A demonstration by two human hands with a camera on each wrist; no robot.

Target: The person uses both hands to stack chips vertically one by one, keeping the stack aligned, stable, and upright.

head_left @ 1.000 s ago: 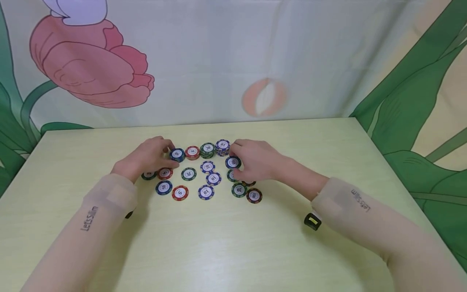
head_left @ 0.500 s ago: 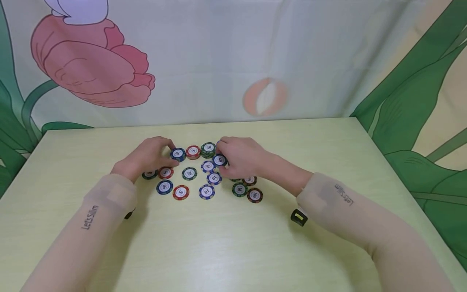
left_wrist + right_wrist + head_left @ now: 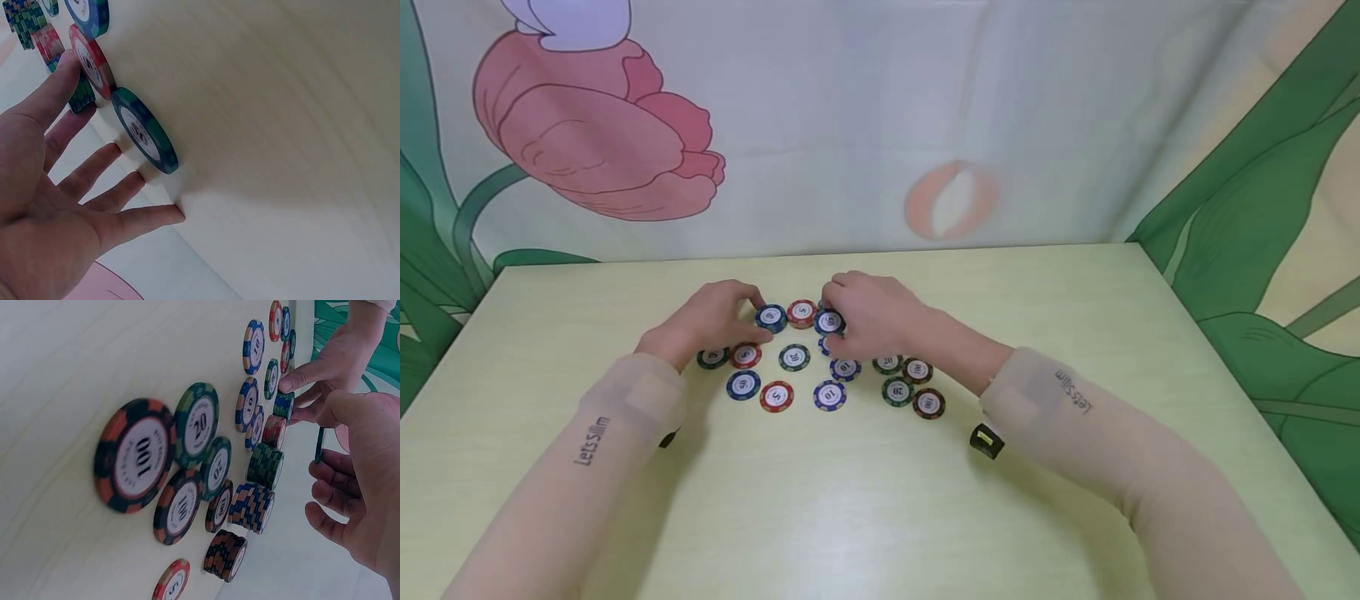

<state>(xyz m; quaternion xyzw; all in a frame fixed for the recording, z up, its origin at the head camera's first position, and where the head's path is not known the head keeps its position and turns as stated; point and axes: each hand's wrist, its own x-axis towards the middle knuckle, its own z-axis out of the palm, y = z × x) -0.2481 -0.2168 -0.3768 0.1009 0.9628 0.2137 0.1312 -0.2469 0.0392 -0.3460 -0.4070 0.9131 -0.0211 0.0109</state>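
The left hand (image 3: 703, 321) holds a short blue chip stack (image 3: 771, 317) between thumb and fingertips at the left end of the back row. From the left wrist view, that stack (image 3: 82, 99) shows beside the thumb, the other fingers spread. Pinched in the right hand (image 3: 880, 317) is one dark blue chip (image 3: 830, 322), raised in front of the row; the right wrist view shows it edge-on (image 3: 320, 445). Beside the blue stack stands a red stack (image 3: 802, 312). A green stack (image 3: 265, 465) and a blue-and-tan stack (image 3: 252, 506), mostly hidden in the head view, follow it.
Loose chips lie flat nearer the front: blue (image 3: 743, 385), red (image 3: 777, 397), purple-blue (image 3: 830, 396), green (image 3: 897, 391) and black-and-orange (image 3: 929, 403). A black-and-orange stack (image 3: 225, 555) stands at the row's other end. Behind the table (image 3: 850, 517) hangs a printed curtain (image 3: 820, 125).
The right hand has carried the dark blue chip leftward along the row, uncovering green and black-and-orange chips on the right. The left hand has stayed at the blue stack.
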